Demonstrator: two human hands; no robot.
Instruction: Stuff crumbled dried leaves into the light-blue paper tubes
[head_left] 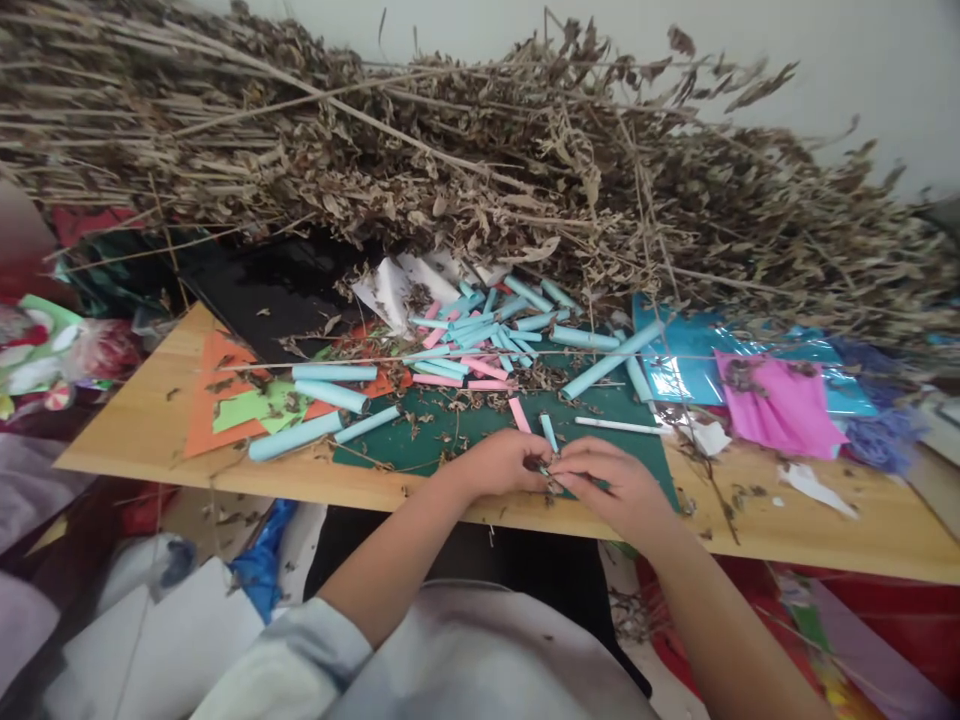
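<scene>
My left hand (504, 465) is curled with fingers and thumb closed around a short light blue paper tube (543, 470), mostly hidden by the fingers. Against its end, my right hand (611, 487) pinches bits of dried leaf (553, 484); the fingertips of both hands nearly meet. Just beyond them, a pink paper tube (519, 414) and another blue tube (549, 432) lie on the dark green mat (442, 420). Farther back is a heap of blue and pink rolled tubes (480, 335). A thin white stick (619, 425) rests to the right.
Dried leafy stalks (465, 150) are piled high along the back. Larger blue tubes (296, 437) lie at left by orange paper (217, 375). Blue film (675, 360) and pink paper (780, 400) sit at right on the wooden tabletop (810, 530). Leaf crumbs are scattered about.
</scene>
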